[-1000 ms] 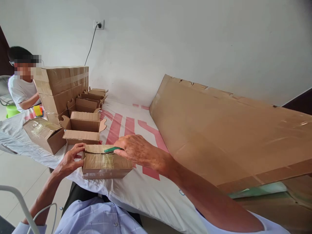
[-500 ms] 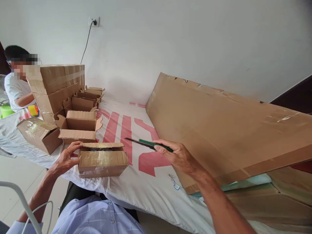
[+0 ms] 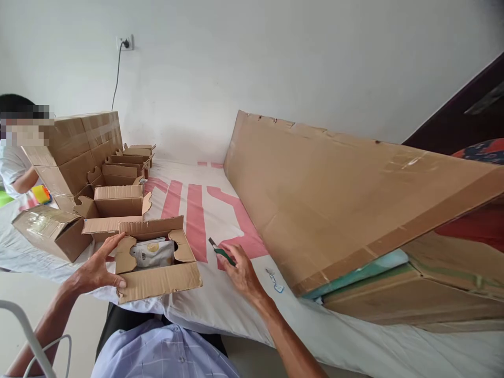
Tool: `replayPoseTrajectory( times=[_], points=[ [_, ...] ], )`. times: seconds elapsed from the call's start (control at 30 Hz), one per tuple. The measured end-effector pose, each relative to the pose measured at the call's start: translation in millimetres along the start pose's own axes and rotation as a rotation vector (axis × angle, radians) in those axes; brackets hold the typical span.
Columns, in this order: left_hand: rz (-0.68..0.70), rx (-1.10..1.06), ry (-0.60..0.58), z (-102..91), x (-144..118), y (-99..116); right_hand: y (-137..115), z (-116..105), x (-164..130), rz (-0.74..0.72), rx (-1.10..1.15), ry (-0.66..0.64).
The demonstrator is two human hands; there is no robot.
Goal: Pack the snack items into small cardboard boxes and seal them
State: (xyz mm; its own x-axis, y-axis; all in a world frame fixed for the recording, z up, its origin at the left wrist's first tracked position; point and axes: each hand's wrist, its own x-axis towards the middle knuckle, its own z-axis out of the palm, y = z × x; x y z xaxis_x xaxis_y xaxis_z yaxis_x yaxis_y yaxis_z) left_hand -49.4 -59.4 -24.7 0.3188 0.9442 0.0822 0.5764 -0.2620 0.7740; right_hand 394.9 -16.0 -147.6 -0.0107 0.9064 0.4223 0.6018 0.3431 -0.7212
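Note:
A small cardboard box [image 3: 157, 281] lies open on the white and red cloth [image 3: 205, 210] before me. Inside it shows a white packet [image 3: 151, 253]. My left hand [image 3: 96, 268] holds the box's left flap and front wall. To the right, my right hand [image 3: 240, 270] rests low on the cloth, fingers around a green utility knife [image 3: 221, 252] whose dark blade points up and left.
More small open boxes [image 3: 118, 199] stand in a row behind, with a taped one [image 3: 49, 231] at the left and a big carton [image 3: 74, 144] beyond. A large flat cardboard sheet [image 3: 334, 194] slants at the right. Another person [image 3: 16, 168] sits at the far left.
My right hand drew the knife away from the box top and came down onto the cloth at the right. The box's flaps now stand open, and the packet inside shows.

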Motion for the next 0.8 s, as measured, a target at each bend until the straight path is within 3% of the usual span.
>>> replayPoseTrajectory(
  times=[0.1,0.2,0.37,0.57,0.8],
  points=[
    [-0.016,0.023,-0.017,-0.8,3.4,2.8,-43.7,0.1,20.7,-0.089,0.22,-0.131],
    [-0.041,0.038,-0.014,-0.8,6.1,0.2,-76.2,7.7,40.1,-0.19,0.267,-0.371],
    [-0.065,0.085,-0.033,-2.2,9.9,-7.4,-86.8,21.7,61.1,-0.176,0.221,-0.667],
    [0.016,0.205,-0.002,-4.7,14.9,-5.3,-90.9,20.9,65.7,-0.187,0.133,-0.676],
    [0.065,0.208,0.025,6.4,5.7,2.0,-105.4,13.6,47.9,-0.211,0.115,-0.599]
  ],
)
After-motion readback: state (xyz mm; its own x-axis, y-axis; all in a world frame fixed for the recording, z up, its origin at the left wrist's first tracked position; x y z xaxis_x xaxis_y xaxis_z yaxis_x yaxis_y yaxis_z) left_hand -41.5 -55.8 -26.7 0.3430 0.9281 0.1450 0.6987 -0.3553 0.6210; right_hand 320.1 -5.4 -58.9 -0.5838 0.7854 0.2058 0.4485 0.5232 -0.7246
